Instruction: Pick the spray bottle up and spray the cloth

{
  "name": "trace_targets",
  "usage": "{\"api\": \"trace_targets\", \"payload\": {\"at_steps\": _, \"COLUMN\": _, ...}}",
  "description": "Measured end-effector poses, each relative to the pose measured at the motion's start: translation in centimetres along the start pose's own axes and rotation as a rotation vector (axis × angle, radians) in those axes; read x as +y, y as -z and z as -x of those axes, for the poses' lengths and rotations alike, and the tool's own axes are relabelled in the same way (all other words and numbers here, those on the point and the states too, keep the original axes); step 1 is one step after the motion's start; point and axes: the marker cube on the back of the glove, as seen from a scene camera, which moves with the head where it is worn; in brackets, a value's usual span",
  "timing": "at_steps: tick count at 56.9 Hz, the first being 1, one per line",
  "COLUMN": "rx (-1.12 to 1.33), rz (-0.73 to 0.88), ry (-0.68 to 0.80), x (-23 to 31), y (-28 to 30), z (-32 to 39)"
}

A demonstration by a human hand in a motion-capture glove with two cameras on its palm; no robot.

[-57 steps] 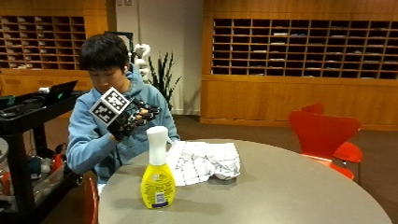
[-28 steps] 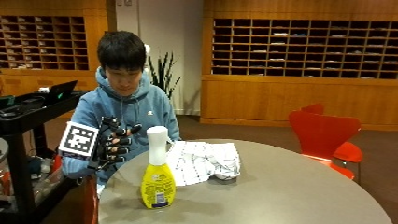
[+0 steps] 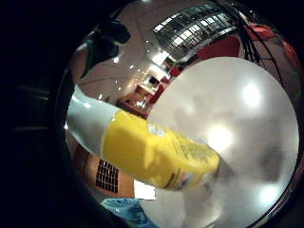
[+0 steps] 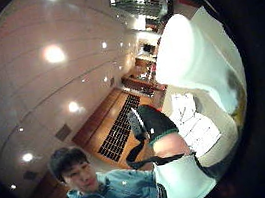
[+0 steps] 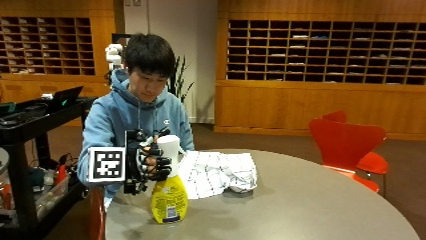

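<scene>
A yellow spray bottle (image 5: 168, 197) with a white spray head stands on the round grey table (image 5: 299, 200) near its left edge. My gloved right hand (image 5: 150, 162) is at the bottle's neck, just under the head, with its fingers curled round it from the left. A white checked cloth (image 5: 216, 172) lies crumpled on the table just right of the bottle. In the little finger side palm view the yellow bottle (image 3: 156, 156) fills the middle, close to the palm. The thumb side palm view shows the white spray head (image 4: 186, 55), my thumb (image 4: 157, 125) and the cloth (image 4: 191, 120) beyond.
A red chair (image 5: 349, 145) stands at the table's right side. A black cart (image 5: 26, 125) with a laptop is to the person's left. Bare tabletop (image 3: 237, 118) stretches to the right and front of the bottle.
My right hand came down from chest height, passed the left side of the bottle, and now has its fingers round the neck. Bottle and cloth stay in place.
</scene>
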Motion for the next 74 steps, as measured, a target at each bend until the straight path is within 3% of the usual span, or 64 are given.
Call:
{"api": "trace_targets", "payload": {"at_steps": 10, "rx": 0.03, "rz": -0.052, "ry": -0.028, "x": -1.3, "y": -1.6, "z": -0.3}}
{"api": "trace_targets", "payload": {"at_steps": 15, "rx": 0.05, "rz": -0.001, "ry": -0.117, "x": -1.1, "y": -2.1, "z": -0.1}}
{"api": "trace_targets", "payload": {"at_steps": 27, "rx": 0.104, "rz": 0.009, "ry": -0.158, "x": -1.7, "y": -4.1, "z": 0.6}}
{"api": "trace_targets", "payload": {"at_steps": 33, "rx": 0.129, "rz": -0.081, "ry": -0.128, "x": -2.7, "y": -6.7, "z": 0.9}}
{"api": "trace_targets", "payload": {"at_steps": 41, "rx": 0.191, "rz": -0.008, "ry": -0.157, "x": -2.7, "y": -9.3, "z": 1.6}}
{"api": "trace_targets", "payload": {"at_steps": 56, "rx": 0.537, "rz": 0.21, "ry": -0.144, "x": -3.3, "y": -14.1, "z": 4.1}}
{"api": "trace_targets", "payload": {"at_steps": 74, "rx": 1.182, "rz": 0.587, "ry": 0.129, "x": -2.2, "y": -21.5, "z": 9.7}}
